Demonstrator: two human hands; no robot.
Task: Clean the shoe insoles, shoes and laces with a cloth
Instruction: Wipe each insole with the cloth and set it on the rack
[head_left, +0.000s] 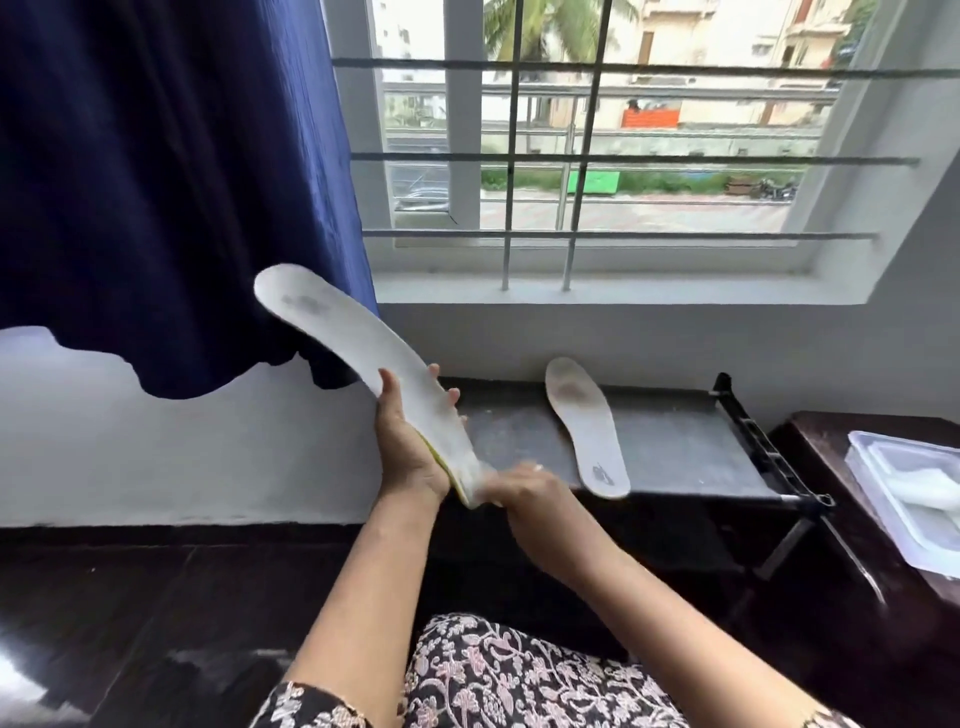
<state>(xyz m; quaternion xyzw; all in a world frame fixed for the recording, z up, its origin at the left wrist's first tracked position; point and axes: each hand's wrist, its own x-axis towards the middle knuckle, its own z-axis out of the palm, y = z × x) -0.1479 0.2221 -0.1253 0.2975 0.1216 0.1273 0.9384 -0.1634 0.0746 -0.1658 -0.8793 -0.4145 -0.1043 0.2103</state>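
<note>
My left hand (410, 441) grips a long white insole (332, 332) near its heel end and holds it up in the air, toe end pointing up and left toward the curtain. A grey smudge marks its toe area. My right hand (530, 493) is blurred at the insole's lower end, pressing something pale and cloth-like against it; the cloth is mostly hidden. A second white insole (587, 426) with a dark stain lies flat on the low dark rack (675, 441) under the window.
A dark blue curtain (171, 182) hangs at the left, close to the raised insole. A barred window (597, 156) is ahead. At the right, a clear plastic container (909, 499) sits on a dark wooden table (831, 467). Dark floor lies below.
</note>
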